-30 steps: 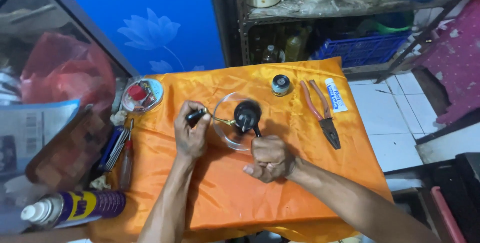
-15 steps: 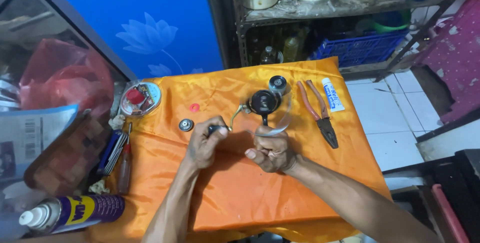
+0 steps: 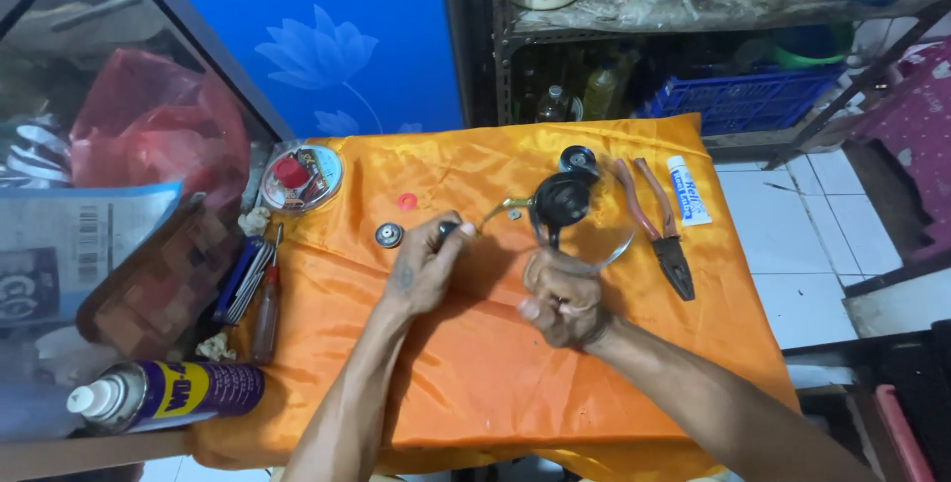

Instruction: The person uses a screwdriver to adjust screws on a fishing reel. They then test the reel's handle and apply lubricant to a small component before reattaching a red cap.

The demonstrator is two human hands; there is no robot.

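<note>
My left hand (image 3: 424,266) pinches the reel's handle knob (image 3: 448,230) between fingertips, and my right hand (image 3: 562,296) is closed in a fist around the foot of the fishing reel (image 3: 562,199), holding it up above the orange cloth (image 3: 475,373) on the bench. The wire bail (image 3: 616,252) loops out to the right of my fist. Just left of my left hand lie a small round metal part (image 3: 388,235) and a red washer (image 3: 407,202); a black cap (image 3: 578,158) and pliers (image 3: 662,228) lie to the right, a white tube (image 3: 687,190) beside them. I judge the main risk is small parts: the slick, wrinkled cloth could let the washer or metal part roll off if my forearm drags it, and a loose grip on the knob could let the reel twist.
</note>
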